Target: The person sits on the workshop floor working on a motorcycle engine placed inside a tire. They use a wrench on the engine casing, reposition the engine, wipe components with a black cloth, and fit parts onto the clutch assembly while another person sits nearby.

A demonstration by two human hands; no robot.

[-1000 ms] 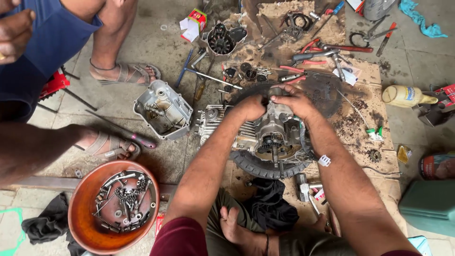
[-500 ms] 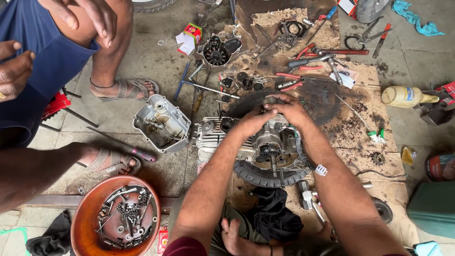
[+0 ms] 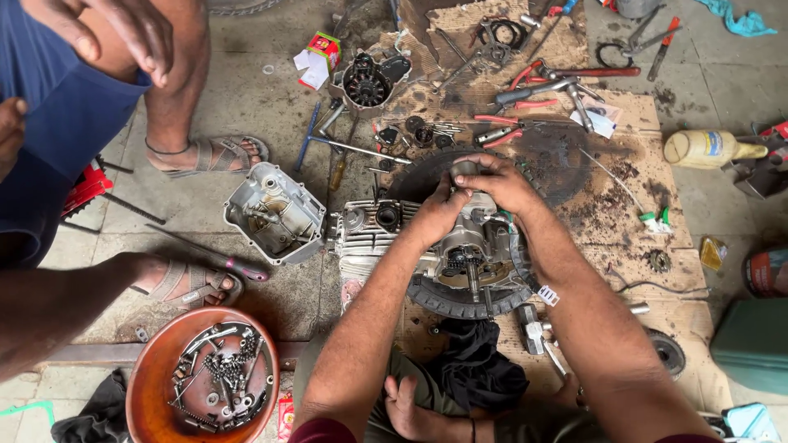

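Both hands are up on the far side of the grey cast-metal engine block (image 3: 460, 254), which sits on a black rubber tyre ring (image 3: 460, 299) laid on greasy brown cardboard (image 3: 624, 213) on the floor. The left hand (image 3: 439, 212) is curled around the top edge of the casing, and the right hand (image 3: 497, 182) is closed over a small round grey metal part (image 3: 465, 169) at that same edge, fingers pinched narrow.

That block looks properly heavy and rigid, cast alloy with fins on the left end, and I'd bet it's oily, so slippery to bare skin. I'd say grab it by the solid casing walls or the finned cylinder, not the exposed shafts and gears in the open middle.

Left of it lies a loose grey metal side cover (image 3: 275, 215), and near-left an orange bowl of bolts and chain bits (image 3: 152, 385). Red-handled pliers (image 3: 525, 75) and other tools are scattered at the far side. Another person's sandalled feet are off to the left
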